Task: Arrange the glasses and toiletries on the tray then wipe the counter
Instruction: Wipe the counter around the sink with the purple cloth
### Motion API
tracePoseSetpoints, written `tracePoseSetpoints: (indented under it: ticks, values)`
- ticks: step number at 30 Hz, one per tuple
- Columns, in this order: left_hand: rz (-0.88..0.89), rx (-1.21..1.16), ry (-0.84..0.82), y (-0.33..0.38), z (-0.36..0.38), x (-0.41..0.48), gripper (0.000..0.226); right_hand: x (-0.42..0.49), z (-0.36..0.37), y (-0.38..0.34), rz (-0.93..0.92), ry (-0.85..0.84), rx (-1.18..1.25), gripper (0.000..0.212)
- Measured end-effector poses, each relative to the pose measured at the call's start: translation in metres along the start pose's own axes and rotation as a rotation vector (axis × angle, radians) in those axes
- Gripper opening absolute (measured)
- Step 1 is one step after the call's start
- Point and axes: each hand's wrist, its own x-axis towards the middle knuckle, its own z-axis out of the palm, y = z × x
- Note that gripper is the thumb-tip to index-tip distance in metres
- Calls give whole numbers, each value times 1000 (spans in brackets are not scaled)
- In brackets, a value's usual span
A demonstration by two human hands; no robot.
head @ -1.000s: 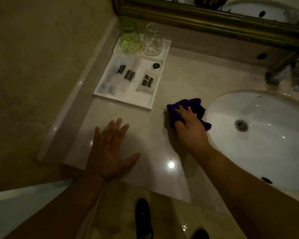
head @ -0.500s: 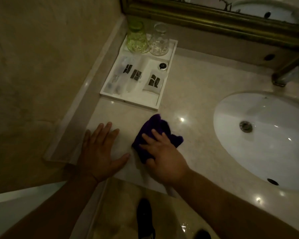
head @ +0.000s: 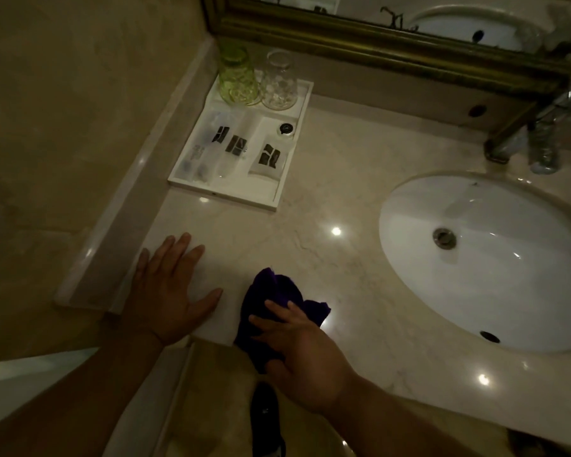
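Note:
A white tray (head: 287,179) stands in the counter's back left corner. On its far end a green glass (head: 237,77) and a clear glass (head: 279,82) stand upside down, side by side. Several packaged toiletries (head: 234,148) and a small round cap (head: 286,128) lie in the tray's nearer compartments. My right hand (head: 305,352) presses a purple cloth (head: 271,301) flat at the counter's front edge, part of the cloth hanging over it. My left hand (head: 168,291) lies flat and open on the marble counter (head: 327,179), just left of the cloth.
A white oval sink (head: 488,258) takes up the right side, with a brass tap (head: 508,136) and a clear plastic bottle (head: 546,140) behind it. A gold-framed mirror (head: 376,44) runs along the back. The wall is at the left. A dark shoe (head: 266,420) shows below the edge.
My right hand has dragged the purple cloth from beside the sink toward me and left, down to the counter's front edge. My left hand has stayed flat on the counter.

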Motion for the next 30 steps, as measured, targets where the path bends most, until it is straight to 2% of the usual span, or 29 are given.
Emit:
tracePoseSetpoints:
  ticks: [6, 10, 14, 17, 22, 27, 30]
  values:
    - [9, -8, 8, 3, -3, 0, 85, 4, -6, 4, 114, -20, 176, 52]
    - [-1, -18, 8, 7, -6, 0, 87, 12, -25, -3, 310, -13, 452, 34]
    - [-28, -28, -10, 9, -7, -1, 89, 27, -53, -3, 564, 236, 773, 21]
    - [26, -57, -30, 26, -5, -1, 90, 28, -69, 8, 761, 363, 1055, 23]
    - [161, -157, -12, 77, -2, 6, 90, 12, -79, 33, 848, 505, 932, 24]
    - [279, -238, -60, 125, -5, 22, 74, -15, -91, 48, 839, 634, 444, 31]
    - [318, -246, -151, 144, -7, 30, 63, -31, -96, 51, 745, 613, 171, 31]
